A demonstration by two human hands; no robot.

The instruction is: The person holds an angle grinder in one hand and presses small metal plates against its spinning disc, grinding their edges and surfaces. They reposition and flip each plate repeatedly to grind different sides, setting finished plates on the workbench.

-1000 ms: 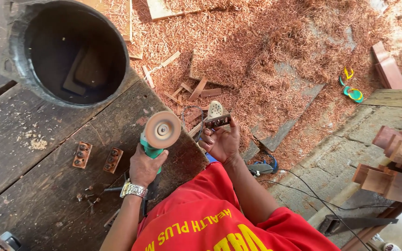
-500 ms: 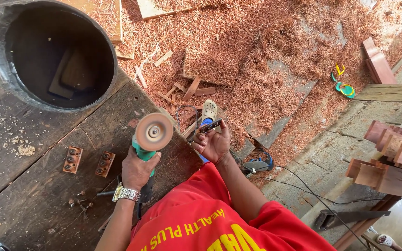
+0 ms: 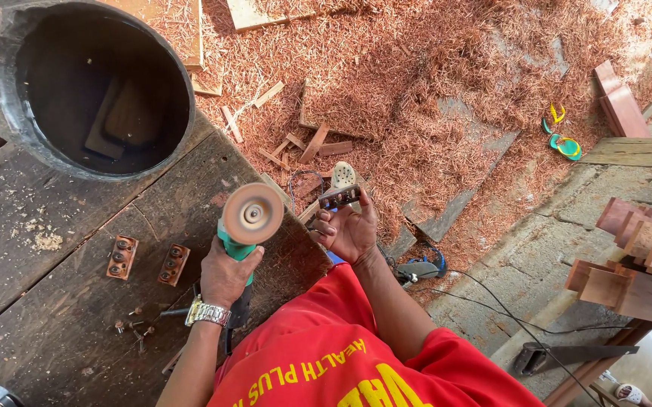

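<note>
Gripping a green angle grinder (image 3: 237,243) tight in the left hand (image 3: 224,273), fingers wrapped fully round its body, sanding disc (image 3: 252,214) facing up. Pinching a small wooden block (image 3: 338,197) in the right hand (image 3: 350,230), fingers curled closed around it, holding it just right of the disc, apart from it. Sitting on the dark workbench (image 3: 54,301), a black round tub (image 3: 88,87) holding flat wooden pieces. Lying left of the grinder hand, two small drilled blocks (image 3: 147,261).
</note>
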